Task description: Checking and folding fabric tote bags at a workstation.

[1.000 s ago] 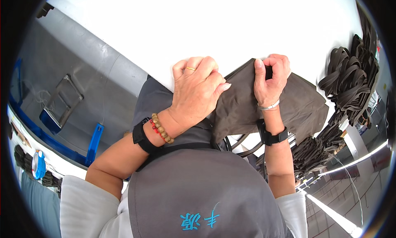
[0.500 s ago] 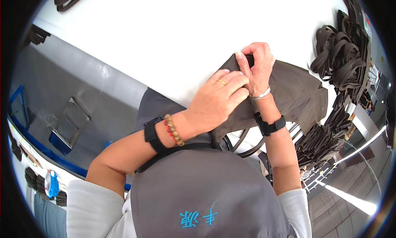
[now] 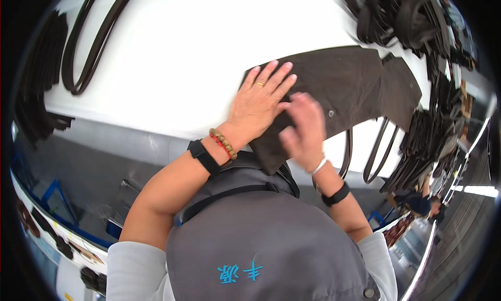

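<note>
A dark brown cloth piece (image 3: 334, 87), which looks like a flat fabric bag, lies on the white table with a small round metal snap (image 3: 331, 113) on its face. My left hand (image 3: 259, 102) rests flat on its left part, fingers stretched out. Just to the right, my right hand (image 3: 305, 131) is over the cloth, smeared by motion, its thumb apart from its fingers and nothing seen in it. Whether it touches the cloth I cannot tell. Two strap lengths (image 3: 377, 154) show at the cloth's near edge. One near corner of the cloth hangs over the table edge toward my apron.
The white table (image 3: 172, 55) bears a long dark strap loop (image 3: 94, 50) at the left and stacked dark strips (image 3: 42, 76) beyond it. Looped dark straps (image 3: 402, 16) are heaped at the far right, with more dark pieces (image 3: 409, 149) below. Another person (image 3: 417, 204) is at the right.
My left hand has gone from fingering the folded cloth edge to lying flat on it. The right hand has let go and moved nearer. The cloth is spread out more, and the view has shifted.
</note>
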{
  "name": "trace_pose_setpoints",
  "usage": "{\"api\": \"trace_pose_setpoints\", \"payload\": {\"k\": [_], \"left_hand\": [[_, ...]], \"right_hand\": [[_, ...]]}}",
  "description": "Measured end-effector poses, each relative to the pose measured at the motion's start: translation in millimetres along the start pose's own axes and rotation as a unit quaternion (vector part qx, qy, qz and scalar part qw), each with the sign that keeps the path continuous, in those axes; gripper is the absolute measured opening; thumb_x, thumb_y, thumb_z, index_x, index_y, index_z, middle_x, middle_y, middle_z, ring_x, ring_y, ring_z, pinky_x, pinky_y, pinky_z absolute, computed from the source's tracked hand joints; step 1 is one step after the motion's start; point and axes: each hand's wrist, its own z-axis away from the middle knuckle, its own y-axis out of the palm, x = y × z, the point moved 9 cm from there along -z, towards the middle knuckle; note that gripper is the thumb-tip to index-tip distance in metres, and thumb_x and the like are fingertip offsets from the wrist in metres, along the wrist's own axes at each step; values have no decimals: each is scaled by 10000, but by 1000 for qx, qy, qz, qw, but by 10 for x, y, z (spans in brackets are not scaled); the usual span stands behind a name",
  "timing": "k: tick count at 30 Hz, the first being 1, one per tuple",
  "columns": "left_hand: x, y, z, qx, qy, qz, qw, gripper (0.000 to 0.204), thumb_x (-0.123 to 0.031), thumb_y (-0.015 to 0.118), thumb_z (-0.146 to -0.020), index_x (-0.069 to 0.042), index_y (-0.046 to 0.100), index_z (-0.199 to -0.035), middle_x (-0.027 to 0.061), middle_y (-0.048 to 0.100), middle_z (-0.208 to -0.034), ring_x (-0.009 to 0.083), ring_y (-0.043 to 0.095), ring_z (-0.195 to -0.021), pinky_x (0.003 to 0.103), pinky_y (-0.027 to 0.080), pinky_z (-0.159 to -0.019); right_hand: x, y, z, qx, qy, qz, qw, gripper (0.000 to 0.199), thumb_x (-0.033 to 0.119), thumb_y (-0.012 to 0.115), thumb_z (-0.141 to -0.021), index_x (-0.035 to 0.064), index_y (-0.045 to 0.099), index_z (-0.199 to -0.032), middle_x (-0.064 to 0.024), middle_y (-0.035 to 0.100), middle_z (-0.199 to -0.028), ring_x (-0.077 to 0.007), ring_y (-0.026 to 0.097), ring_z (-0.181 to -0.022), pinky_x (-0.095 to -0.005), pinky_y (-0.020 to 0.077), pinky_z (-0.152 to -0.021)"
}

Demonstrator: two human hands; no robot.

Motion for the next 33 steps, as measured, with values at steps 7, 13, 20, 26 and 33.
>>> {"api": "trace_pose_setpoints", "payload": {"k": [7,13,20,26,33], "left_hand": [[-3,53,-41,38,51,-42,997,591,-332,558,-930,-157,376,-1464,46,271,-1560,264,264,-1426,457,227,-1146],[-21,28,-83,55,88,-75,992,584,-314,545,-941,-145,363,-1469,76,265,-1560,283,261,-1427,467,224,-1145],[122,-70,-169,82,113,-127,982,587,-311,537,-944,-149,352,-1477,70,262,-1565,277,257,-1431,463,207,-1154],[314,-118,-420,123,159,-177,964,589,-300,528,-942,-138,346,-1479,63,258,-1567,267,240,-1441,456,180,-1169],[771,-351,-1094,137,266,-245,922,584,-222,549,-915,-133,372,-1463,47,294,-1552,251,271,-1429,425,201,-1169]], "right_hand": [[137,703,590,134,68,154,977,583,418,574,-889,164,466,-1403,-72,316,-1537,-254,247,-1434,-517,207,-1127],[168,589,482,80,57,88,991,533,383,608,-873,146,514,-1342,-83,371,-1499,-277,312,-1399,-517,239,-1110],[-1451,-1380,865,-313,223,200,901,333,161,624,-867,-16,571,-1145,-200,590,-1179,-395,535,-1123,-457,424,-955],[-2571,-1209,1454,-183,477,42,858,554,513,562,-909,-25,648,-1008,-192,664,-898,-353,646,-875,-416,498,-786],[-2352,-800,1273,-141,527,-141,826,503,441,585,-925,-25,609,-736,-126,604,-573,-239,664,-552,-357,502,-548]]}}
